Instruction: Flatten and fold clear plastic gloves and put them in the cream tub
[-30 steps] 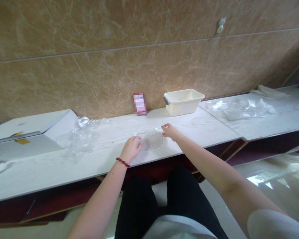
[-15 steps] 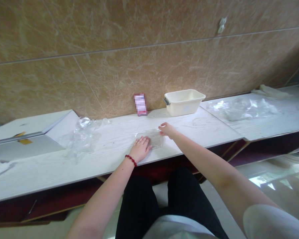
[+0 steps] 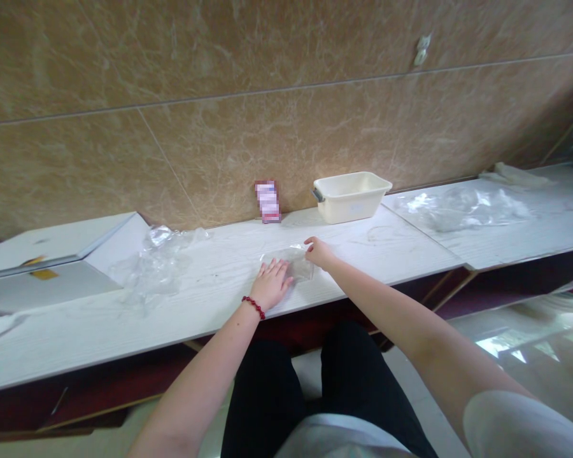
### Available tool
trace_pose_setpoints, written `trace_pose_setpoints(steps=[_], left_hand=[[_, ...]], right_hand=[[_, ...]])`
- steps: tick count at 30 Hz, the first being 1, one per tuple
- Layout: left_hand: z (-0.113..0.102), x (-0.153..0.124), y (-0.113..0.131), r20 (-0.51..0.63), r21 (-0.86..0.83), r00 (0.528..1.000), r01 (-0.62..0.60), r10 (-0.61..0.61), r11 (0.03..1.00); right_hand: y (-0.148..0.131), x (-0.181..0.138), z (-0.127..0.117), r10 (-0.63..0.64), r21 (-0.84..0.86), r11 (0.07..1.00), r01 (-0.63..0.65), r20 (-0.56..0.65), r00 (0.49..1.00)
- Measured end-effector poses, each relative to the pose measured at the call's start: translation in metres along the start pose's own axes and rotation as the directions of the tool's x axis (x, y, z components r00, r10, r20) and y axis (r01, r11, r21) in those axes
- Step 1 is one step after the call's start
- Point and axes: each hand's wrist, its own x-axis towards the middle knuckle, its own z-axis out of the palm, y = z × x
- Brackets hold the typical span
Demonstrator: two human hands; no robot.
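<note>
A small clear plastic bag (image 3: 300, 264) lies on the white wood-grain counter (image 3: 239, 248) in front of me. My left hand (image 3: 271, 284), with a red bead bracelet (image 3: 254, 306) at the wrist, rests flat on the bag's left part, fingers spread. At the bag's right edge my right hand (image 3: 321, 253) pinches the film between thumb and fingers, lifting that edge slightly. Whether anything lies inside the bag cannot be made out.
Behind the bag stands a cream plastic bin (image 3: 353, 198), with a blurred red-and-white packet (image 3: 268, 201) leaning on the wall. Crumpled clear plastic (image 3: 160, 264) and a white box (image 3: 62, 254) lie to the left. More clear plastic (image 3: 463, 208) spreads at the right.
The bag's right edge appears slightly raised in my right hand. My left hand stays on the bag, its fingers shifted a little. The view has moved slightly.
</note>
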Motion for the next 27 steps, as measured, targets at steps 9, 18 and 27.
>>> trace_pose_setpoints(steps=[9,18,27], left_hand=[[0.003,0.006,0.003,0.052,-0.024,0.999,0.009,-0.008,1.000],[0.005,0.007,0.002,0.120,-0.032,0.992,0.039,-0.035,0.999],[0.006,0.005,0.002,0.077,-0.020,0.997,0.016,-0.014,1.000]], right_hand=[[-0.004,0.003,-0.002,0.012,-0.148,0.989,-0.003,0.060,0.998],[-0.019,0.003,-0.011,-0.031,-0.295,0.953,0.064,0.114,0.993],[-0.040,-0.023,-0.005,-0.233,-0.393,0.879,0.269,0.138,0.963]])
